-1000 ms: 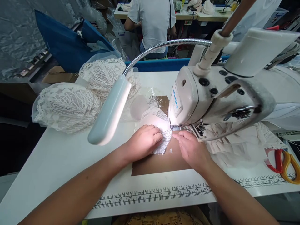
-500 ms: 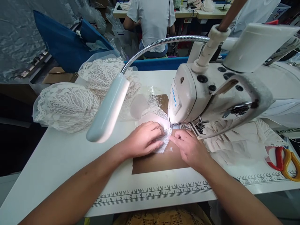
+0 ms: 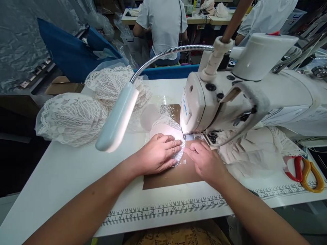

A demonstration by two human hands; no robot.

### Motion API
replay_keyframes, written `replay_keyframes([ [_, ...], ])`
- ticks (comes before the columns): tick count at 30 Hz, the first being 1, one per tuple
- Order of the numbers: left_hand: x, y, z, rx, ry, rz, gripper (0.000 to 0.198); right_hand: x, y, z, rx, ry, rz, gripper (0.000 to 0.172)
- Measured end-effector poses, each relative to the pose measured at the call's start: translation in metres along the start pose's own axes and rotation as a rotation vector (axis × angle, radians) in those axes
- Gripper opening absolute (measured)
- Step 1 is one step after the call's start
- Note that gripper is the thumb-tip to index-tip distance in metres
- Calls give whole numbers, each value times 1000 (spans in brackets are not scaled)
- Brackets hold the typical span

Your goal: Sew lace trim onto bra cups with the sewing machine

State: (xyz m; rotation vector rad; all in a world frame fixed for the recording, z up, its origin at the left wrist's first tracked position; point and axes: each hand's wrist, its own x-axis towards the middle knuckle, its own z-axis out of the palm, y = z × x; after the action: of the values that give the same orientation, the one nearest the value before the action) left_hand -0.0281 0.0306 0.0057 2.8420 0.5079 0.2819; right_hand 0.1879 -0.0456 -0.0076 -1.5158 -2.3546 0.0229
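My left hand (image 3: 158,153) lies flat, fingers stretched out, pressing a small white lace piece (image 3: 179,153) onto the brown panel (image 3: 168,175) of the sewing table. My right hand (image 3: 204,160) rests just right of it, fingers curled and fingertips on the lace edge near the needle. The white sewing machine (image 3: 230,98) head stands directly behind both hands, its needle area lit. More lace and a padded cup (image 3: 159,120) trail out behind the needle.
A gooseneck lamp (image 3: 117,117) hangs over the left of the work. Piles of lace pieces (image 3: 74,114) lie at the left rear. Pale fabric pieces (image 3: 250,149) and red-and-yellow scissors (image 3: 304,168) sit right. A ruler strip (image 3: 166,209) runs along the front edge. A person (image 3: 163,27) sits behind.
My left hand's fingers have stretched flat and slid toward the needle over the lace. The right hand has edged slightly left. The view has shifted a little.
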Motion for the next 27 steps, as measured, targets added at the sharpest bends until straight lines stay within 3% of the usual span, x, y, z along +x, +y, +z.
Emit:
replay_keyframes([
  [10,10,3,5,97,39,-79,41,5,-1,1,-102,-39,141,50],
  [20,-1,1,7,-35,71,-38,32,-4,7,-3,91,7,-72,45],
  [27,0,0,7,-16,65,-32,31,-6,8,-6,107,23,-31,47],
])
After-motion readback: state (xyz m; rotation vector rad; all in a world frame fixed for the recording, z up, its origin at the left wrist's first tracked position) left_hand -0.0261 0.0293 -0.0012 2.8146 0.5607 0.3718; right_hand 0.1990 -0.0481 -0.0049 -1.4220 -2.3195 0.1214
